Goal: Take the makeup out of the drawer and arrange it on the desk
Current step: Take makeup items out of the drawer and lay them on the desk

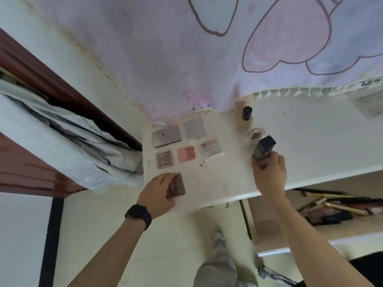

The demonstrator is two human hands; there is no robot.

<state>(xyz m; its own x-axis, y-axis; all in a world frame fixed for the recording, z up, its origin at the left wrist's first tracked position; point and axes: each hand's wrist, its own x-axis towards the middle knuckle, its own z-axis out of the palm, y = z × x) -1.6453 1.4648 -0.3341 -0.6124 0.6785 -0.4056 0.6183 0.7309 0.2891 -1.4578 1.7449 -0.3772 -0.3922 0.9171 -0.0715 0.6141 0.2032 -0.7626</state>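
Head view is showing the left hand (159, 191) gripping a brown palette (177, 186) near the front edge of the desk (310, 146); the right hand (269, 177) is grasping a dark-capped bottle (264, 148).

Your left wrist carries a black watch (138, 215) with a dark square face on a wide band. A thin ring (160, 178) sits on a finger of your left hand (159, 191). You wear grey trousers (215, 270) and a pale shoe (217, 238).
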